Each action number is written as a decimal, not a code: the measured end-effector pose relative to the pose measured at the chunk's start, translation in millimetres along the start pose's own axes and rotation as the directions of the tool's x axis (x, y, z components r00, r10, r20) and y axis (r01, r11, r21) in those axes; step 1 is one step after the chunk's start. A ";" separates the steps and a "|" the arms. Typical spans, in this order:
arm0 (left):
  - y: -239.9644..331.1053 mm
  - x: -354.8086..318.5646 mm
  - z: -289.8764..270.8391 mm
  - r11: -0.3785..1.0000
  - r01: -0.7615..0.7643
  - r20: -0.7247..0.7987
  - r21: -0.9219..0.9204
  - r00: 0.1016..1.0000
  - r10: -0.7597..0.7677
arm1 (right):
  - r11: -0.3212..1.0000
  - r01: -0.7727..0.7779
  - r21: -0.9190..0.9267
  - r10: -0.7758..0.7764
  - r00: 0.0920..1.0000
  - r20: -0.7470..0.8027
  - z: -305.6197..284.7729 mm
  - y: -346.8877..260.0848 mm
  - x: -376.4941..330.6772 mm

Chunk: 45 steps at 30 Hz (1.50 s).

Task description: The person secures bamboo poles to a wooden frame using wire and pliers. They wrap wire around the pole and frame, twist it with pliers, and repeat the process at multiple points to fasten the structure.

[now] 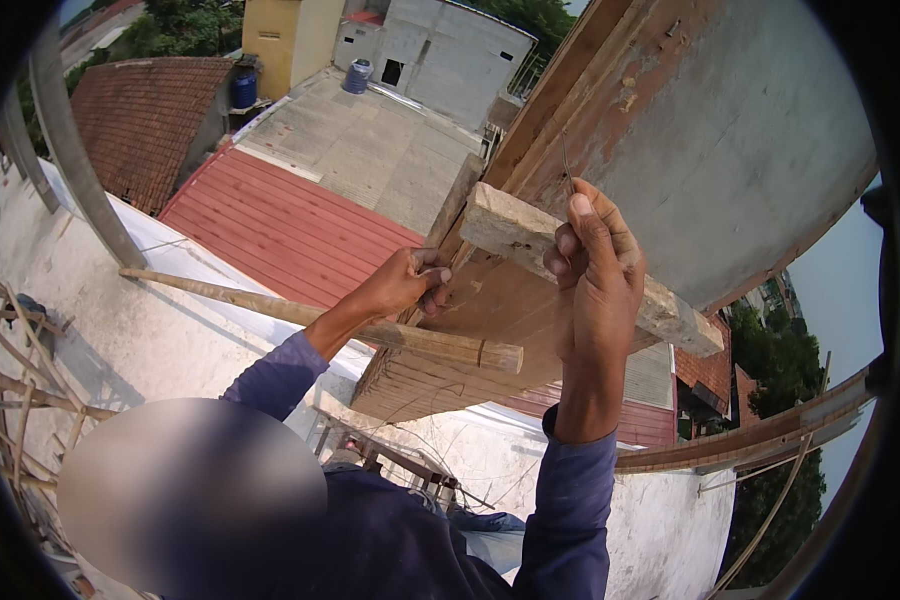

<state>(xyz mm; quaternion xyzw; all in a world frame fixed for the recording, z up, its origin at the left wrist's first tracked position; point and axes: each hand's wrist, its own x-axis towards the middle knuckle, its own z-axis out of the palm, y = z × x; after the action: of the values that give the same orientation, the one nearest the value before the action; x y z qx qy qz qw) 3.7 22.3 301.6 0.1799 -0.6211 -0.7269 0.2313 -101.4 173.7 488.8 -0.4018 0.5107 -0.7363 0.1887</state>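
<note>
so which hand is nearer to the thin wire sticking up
Right: the right hand holds the thin wire near its visible lower end; the left hand is lower in view, well to its left.

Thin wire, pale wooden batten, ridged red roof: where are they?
Thin wire (pixel 567 160), head view: the stretch above the right hand (pixel 604 262).
Pale wooden batten (pixel 512 223), head view: side near its left end.
Ridged red roof (pixel 288 228), head view: middle of its surface.

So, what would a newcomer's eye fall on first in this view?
Probably the big grey panel filling the upper right, with a weathered wooden batten across its lower end. Next, the right hand, just right of centre, pinching a thin wire; then the red ribbed roof beyond, left of centre.
</note>
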 end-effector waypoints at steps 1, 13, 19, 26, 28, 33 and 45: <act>-1.0 -2.2 -0.8 1.000 -0.007 0.009 0.026 1.000 0.007 | 1.000 -0.004 -0.011 0.004 1.000 -0.007 2.0 1.0 4.0; 41.5 -15.5 35.4 0.866 -0.011 0.182 -0.500 0.976 0.117 | 0.936 0.106 -0.335 -0.106 0.994 0.020 -15.4 62.0 -51.4; 46.7 -16.8 41.7 0.866 0.040 0.099 -0.499 0.995 0.011 | 0.620 0.485 -0.616 -0.484 0.855 0.186 -30.2 87.8 -43.6; 37.9 -15.6 39.0 0.882 -0.092 0.087 -0.462 0.985 0.148 | 0.562 0.564 -0.605 -0.554 0.800 0.232 -21.3 106.9 -38.7; 35.3 -16.0 37.1 0.884 -0.104 0.093 -0.455 0.982 0.164 | 0.646 0.520 -0.558 -0.510 0.839 0.191 -20.0 103.6 -42.7; 25.9 -8.3 34.4 0.863 -0.114 0.160 -0.493 0.963 0.219 | 0.672 0.429 -0.604 -0.400 0.896 0.191 -24.8 92.3 -52.7; 14.5 6.5 43.9 0.780 -0.106 0.142 -0.616 0.960 0.243 | 0.551 0.540 -0.636 -0.532 0.815 0.231 -33.4 122.3 -44.9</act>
<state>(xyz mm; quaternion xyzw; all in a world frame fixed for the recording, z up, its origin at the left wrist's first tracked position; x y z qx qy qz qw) -24.1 52.9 323.2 -0.0407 -0.3925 -0.8767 0.2752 -116.6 174.9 355.2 -0.5819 0.5938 -0.5181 -0.2010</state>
